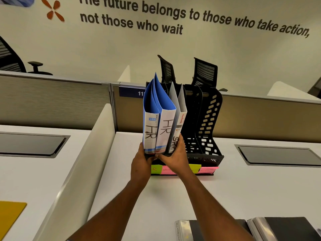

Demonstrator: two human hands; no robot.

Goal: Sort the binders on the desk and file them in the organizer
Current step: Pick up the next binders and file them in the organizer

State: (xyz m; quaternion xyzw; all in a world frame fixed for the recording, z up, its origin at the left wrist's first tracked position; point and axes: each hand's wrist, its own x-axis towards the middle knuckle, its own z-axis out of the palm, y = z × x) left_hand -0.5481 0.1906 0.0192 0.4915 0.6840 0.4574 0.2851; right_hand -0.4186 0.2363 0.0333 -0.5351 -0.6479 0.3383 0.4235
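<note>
We seat the grey cardboard binder marked SPORT (pixel 178 124) straight back, spine out, flush in its slot of the black perforated plastic organizer (pixel 194 110), bracing the two blue binders marked HR (pixel 166 129) so nothing tips. Right hand (pixel 174 156) wraps the grey spine's foot. Left hand (pixel 141 160) grips the blue binders' lower corner. Organizer stands on the white surface (pixel 156 197). Dark binders (pixel 281 228) lie flat, well apart from both hands.

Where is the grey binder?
In the head view, centre: the grey binder stands in the black organizer, just right of two blue HR binders.
</note>
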